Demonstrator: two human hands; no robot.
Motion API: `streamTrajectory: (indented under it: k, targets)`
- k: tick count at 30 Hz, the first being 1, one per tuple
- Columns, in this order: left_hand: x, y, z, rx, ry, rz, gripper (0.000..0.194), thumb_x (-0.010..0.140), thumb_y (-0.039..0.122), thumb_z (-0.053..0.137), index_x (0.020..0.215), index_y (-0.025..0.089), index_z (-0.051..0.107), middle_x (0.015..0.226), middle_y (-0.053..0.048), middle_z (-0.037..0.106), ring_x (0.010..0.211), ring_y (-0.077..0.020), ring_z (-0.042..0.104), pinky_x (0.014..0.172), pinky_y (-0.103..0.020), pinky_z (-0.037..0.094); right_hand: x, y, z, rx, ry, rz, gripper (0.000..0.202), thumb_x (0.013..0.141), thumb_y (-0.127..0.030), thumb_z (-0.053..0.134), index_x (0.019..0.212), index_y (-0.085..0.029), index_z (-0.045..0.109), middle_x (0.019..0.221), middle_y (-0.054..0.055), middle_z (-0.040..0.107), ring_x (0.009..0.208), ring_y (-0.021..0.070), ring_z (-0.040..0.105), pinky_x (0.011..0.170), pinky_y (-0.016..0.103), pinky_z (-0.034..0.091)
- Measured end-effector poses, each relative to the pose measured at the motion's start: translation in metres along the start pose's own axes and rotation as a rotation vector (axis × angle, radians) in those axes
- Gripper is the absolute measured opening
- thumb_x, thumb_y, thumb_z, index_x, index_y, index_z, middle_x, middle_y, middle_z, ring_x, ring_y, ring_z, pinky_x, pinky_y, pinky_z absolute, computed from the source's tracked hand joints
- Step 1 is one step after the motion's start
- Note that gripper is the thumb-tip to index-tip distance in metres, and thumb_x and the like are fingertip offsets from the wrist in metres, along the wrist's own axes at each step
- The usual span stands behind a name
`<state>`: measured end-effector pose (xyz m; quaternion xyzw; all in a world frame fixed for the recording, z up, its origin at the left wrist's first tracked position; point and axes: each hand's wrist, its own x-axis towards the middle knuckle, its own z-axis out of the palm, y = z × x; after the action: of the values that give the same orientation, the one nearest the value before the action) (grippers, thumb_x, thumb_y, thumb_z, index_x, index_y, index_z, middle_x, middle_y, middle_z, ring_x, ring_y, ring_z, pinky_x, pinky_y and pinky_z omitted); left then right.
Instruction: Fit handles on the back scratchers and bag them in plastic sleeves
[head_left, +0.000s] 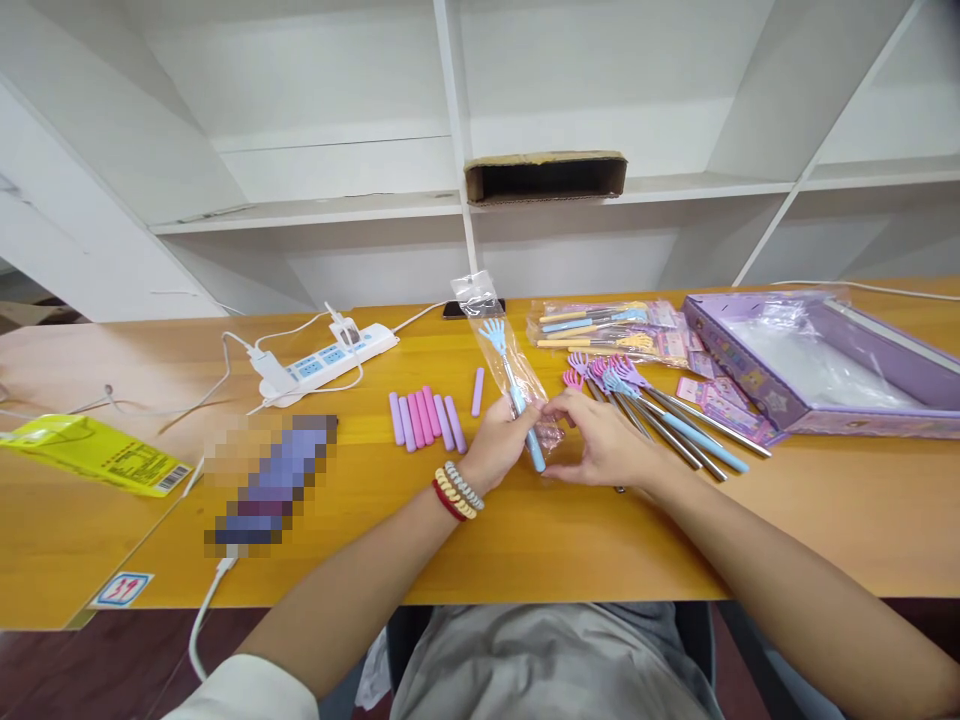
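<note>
A blue hand-shaped back scratcher (494, 336) with a metal rod and blue handle lies partly in a clear plastic sleeve (474, 292). My left hand (499, 440) is closed around it near the handle, which points down toward me. At the sleeve's lower right edge, my right hand (596, 438) has its thumb and index finger curved toward the plastic; whether they pinch it is hard to tell. Pink and purple handle tubes (426, 418) lie in a row left of my hands. Several unwrapped scratchers (675, 425) are spread to the right.
Wrapped scratchers (600, 328) and printed cards (727, 405) lie behind, beside a purple tray box (806, 415). On the left are a power strip (330, 365), a pixelated phone (281, 480) and a yellow carton (97, 455). A cardboard box (546, 178) sits on the shelf.
</note>
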<state>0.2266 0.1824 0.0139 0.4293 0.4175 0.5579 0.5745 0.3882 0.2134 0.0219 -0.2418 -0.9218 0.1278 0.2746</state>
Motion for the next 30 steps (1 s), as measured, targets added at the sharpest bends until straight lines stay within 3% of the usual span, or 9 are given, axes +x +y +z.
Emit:
streamTrajectory:
  k: [4,7,12,19,25,30]
  targets:
    - [0.0,-0.002,0.0,-0.026,-0.022,-0.008,0.031,0.074,0.039,0.062,0.091,0.014,0.054,0.083,-0.004,0.062,0.069,-0.0135,0.059,0.062,-0.028,0.05,0.0,-0.001,0.004,0.009,0.025,-0.026,0.052,0.061,-0.031,0.068,0.106,-0.021,0.043,0.096,0.005,0.053,0.081,0.0168,0.053,0.072,0.029,0.044]
    - [-0.001,-0.002,-0.002,-0.018,-0.075,-0.091,0.032,0.075,0.041,0.061,0.092,0.015,0.054,0.081,-0.004,0.062,0.068,-0.0135,0.059,0.06,-0.028,0.05,0.0,0.002,0.004,0.023,0.042,-0.012,0.052,0.061,-0.025,0.066,0.107,-0.022,0.042,0.096,0.005,0.053,0.08,0.0162,0.053,0.07,0.029,0.044]
    - [-0.003,0.0,-0.004,-0.009,-0.202,-0.223,0.035,0.073,0.039,0.064,0.097,0.015,0.054,0.08,-0.004,0.061,0.07,-0.0148,0.061,0.063,-0.032,0.053,-0.001,0.006,0.0,0.022,0.051,0.042,0.048,0.061,-0.027,0.065,0.103,-0.022,0.044,0.096,0.005,0.053,0.082,0.0179,0.053,0.07,0.03,0.043]
    - [-0.001,-0.001,-0.011,-0.007,-0.279,-0.363,0.029,0.076,0.035,0.062,0.095,0.014,0.053,0.077,-0.007,0.064,0.061,-0.014,0.063,0.056,-0.029,0.054,-0.001,0.003,-0.002,0.047,0.007,0.054,0.044,0.06,-0.023,0.064,0.099,-0.022,0.045,0.094,0.005,0.054,0.075,0.0166,0.052,0.067,0.029,0.042]
    - [-0.001,-0.004,-0.013,0.009,-0.329,-0.396,0.029,0.074,0.033,0.065,0.094,0.014,0.055,0.074,-0.006,0.063,0.062,-0.014,0.063,0.057,-0.028,0.054,-0.001,0.003,-0.004,0.083,-0.107,0.017,0.034,0.061,-0.025,0.064,0.09,-0.02,0.046,0.087,0.003,0.053,0.072,0.0147,0.049,0.065,0.027,0.041]
    - [-0.003,-0.001,-0.012,0.058,-0.377,-0.391,0.032,0.071,0.031,0.067,0.096,0.015,0.056,0.073,-0.005,0.062,0.062,-0.0128,0.063,0.059,-0.027,0.054,-0.002,0.006,-0.003,0.067,-0.129,0.004,0.032,0.063,-0.028,0.064,0.089,-0.019,0.047,0.084,0.002,0.054,0.07,0.0138,0.049,0.064,0.026,0.039]
